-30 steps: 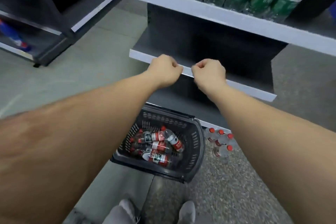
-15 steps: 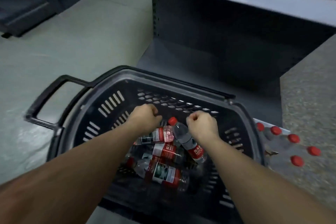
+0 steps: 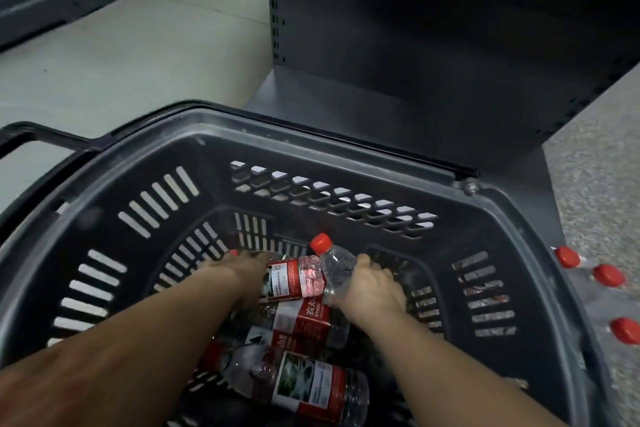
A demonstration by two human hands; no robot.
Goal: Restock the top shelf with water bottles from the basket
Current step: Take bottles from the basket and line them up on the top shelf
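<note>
Hands reach into the dark slotted plastic basket (image 3: 145,163): the left hand (image 3: 242,274) grips a lying red-labelled clear water bottle (image 3: 294,277), the right hand (image 3: 372,284) grips a tilted red-capped clear bottle (image 3: 334,262).

The red label (image 3: 300,322) on one water bottle (image 3: 304,324) in the basket (image 3: 166,198) shows white Chinese signs 农夫 and letters that start NONG, and the small print on the other labels is too blurry to read.

Bare forearms (no sleeves visible)
</note>
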